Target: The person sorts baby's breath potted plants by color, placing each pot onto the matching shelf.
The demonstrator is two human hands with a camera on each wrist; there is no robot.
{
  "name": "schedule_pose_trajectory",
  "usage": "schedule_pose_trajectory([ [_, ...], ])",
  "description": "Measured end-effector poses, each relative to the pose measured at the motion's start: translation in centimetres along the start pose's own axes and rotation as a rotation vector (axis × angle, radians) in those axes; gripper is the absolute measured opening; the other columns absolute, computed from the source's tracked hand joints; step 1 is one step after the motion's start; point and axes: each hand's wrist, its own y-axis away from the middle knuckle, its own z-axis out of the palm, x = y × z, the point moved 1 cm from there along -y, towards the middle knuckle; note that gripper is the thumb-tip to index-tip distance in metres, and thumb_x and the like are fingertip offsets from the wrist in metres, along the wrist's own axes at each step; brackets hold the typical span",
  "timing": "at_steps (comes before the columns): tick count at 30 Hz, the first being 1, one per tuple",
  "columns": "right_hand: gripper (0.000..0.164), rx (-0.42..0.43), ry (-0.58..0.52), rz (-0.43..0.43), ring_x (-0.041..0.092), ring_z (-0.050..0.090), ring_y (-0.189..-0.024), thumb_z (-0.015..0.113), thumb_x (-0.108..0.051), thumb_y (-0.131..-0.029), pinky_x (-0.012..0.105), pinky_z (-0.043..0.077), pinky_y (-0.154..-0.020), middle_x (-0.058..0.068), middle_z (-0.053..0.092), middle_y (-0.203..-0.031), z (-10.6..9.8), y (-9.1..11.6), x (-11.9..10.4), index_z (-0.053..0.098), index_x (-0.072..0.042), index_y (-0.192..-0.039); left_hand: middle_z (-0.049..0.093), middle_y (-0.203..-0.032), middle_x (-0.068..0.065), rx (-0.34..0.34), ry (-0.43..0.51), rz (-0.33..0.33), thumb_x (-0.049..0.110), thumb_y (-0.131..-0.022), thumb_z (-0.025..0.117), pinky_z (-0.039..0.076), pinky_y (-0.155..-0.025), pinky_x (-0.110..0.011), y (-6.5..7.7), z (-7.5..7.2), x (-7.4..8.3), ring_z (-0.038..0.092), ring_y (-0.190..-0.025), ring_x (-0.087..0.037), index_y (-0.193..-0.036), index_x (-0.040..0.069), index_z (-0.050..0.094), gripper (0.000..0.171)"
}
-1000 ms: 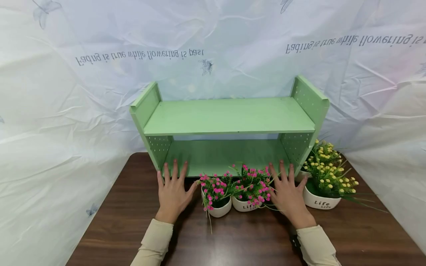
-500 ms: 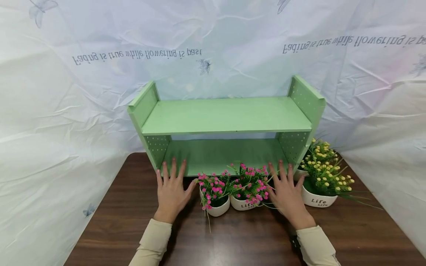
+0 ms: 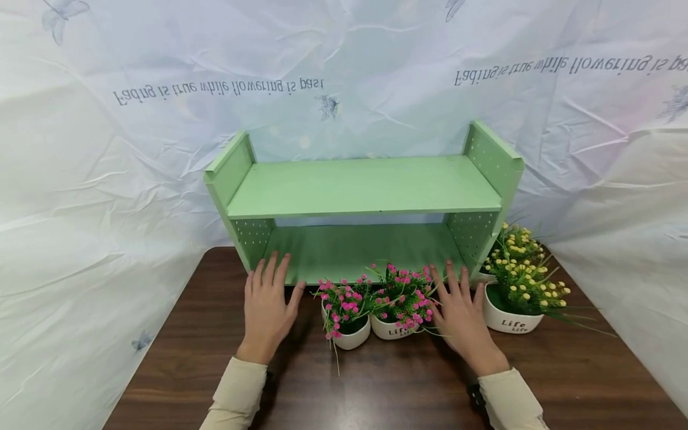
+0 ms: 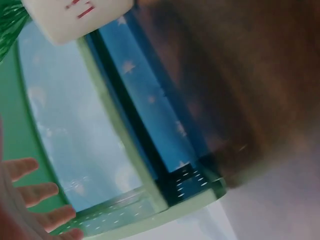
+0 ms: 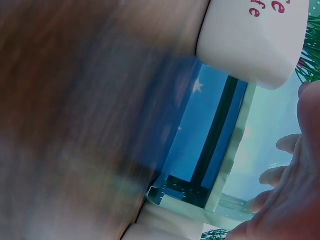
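Observation:
A green two-tier shelf with perforated sides stands at the back of the table. Both hands are palm down before its lower tier. My left hand has its fingers extended over the lower tier's front edge at the left. On the right, my right hand spreads its fingers beside a pink-flowered pot plant. Another pink-flowered pot plant sits between the hands, its white pot partly visible in the left wrist view. Neither hand grips anything. Whether the fingertips touch the shelf, I cannot tell.
Yellow-flowered pot plants stand to the right of the shelf, one behind the other. The brown wooden table runs toward me. Behind and at both sides hangs a pale printed cloth.
My left hand has shifted a little left, away from the pink flowers, and its fingers are closer together. The right hand has barely moved. The head view has drifted slightly.

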Motion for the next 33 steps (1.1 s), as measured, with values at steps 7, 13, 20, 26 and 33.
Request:
schedule_pose_trajectory([
  [7, 0.079, -0.014, -0.038, 0.003, 0.058, 0.007, -0.156, 0.068, -0.021, -0.103, 0.086, 0.01, -0.115, 0.027, 0.013, -0.173, -0.4, 0.3, -0.1, 0.024, -0.014, -0.169, 0.061, -0.135, -0.026, 0.214, 0.129, 0.067, 0.055, -0.112, 0.041, 0.048, -0.098, -0.066, -2.0, -3.4, 0.6, 0.057, -0.121, -0.048, -0.142, 0.001, 0.061, 0.065],
  [13, 0.08, -0.026, -0.06, 0.002, 0.057, 0.007, -0.156, 0.068, -0.018, -0.103, 0.085, 0.01, -0.117, 0.027, 0.013, -0.173, -0.6, 0.4, -0.1, 0.024, -0.013, -0.169, 0.062, -0.129, -0.027, 0.315, 0.261, 0.058, 0.044, -0.112, 0.048, 0.047, -0.099, -0.062, -5.0, -6.6, 0.5, 0.057, -0.117, -0.048, -0.137, -0.003, 0.062, 0.055],
  [20, 0.079, -0.023, -0.047, 0.0, 0.057, 0.008, -0.156, 0.068, -0.019, -0.103, 0.085, 0.011, -0.116, 0.027, 0.014, -0.173, -0.5, 0.5, 0.2, 0.024, -0.014, -0.169, 0.06, -0.129, -0.026, 0.304, 0.453, -0.06, 0.029, -0.108, 0.06, 0.048, -0.097, -0.048, -8.3, -8.8, -0.7, 0.057, -0.12, -0.039, -0.139, -0.006, 0.057, 0.047],
  [26, 0.077, -0.017, -0.051, 0.0, 0.058, 0.009, -0.156, 0.066, -0.02, -0.104, 0.086, 0.012, -0.115, 0.028, 0.015, -0.173, -0.4, 0.5, 0.1, 0.025, -0.014, -0.169, 0.055, -0.13, -0.016, 0.355, 0.572, -0.258, 0.02, -0.104, 0.063, 0.049, -0.095, -0.027, -10.9, -10.2, -2.4, 0.055, -0.118, -0.022, -0.141, -0.003, 0.053, 0.045],
  [33, 0.076, -0.028, -0.072, -0.003, 0.057, 0.008, -0.156, 0.066, -0.021, -0.104, 0.086, 0.01, -0.115, 0.027, 0.014, -0.173, -0.3, 0.4, 0.0, 0.026, -0.013, -0.169, 0.057, -0.141, -0.009, 0.329, 0.604, -0.375, 0.025, -0.107, 0.06, 0.051, -0.095, -0.028, -12.8, -11.6, -3.6, 0.059, -0.123, -0.02, -0.152, 0.009, 0.05, 0.049],
])
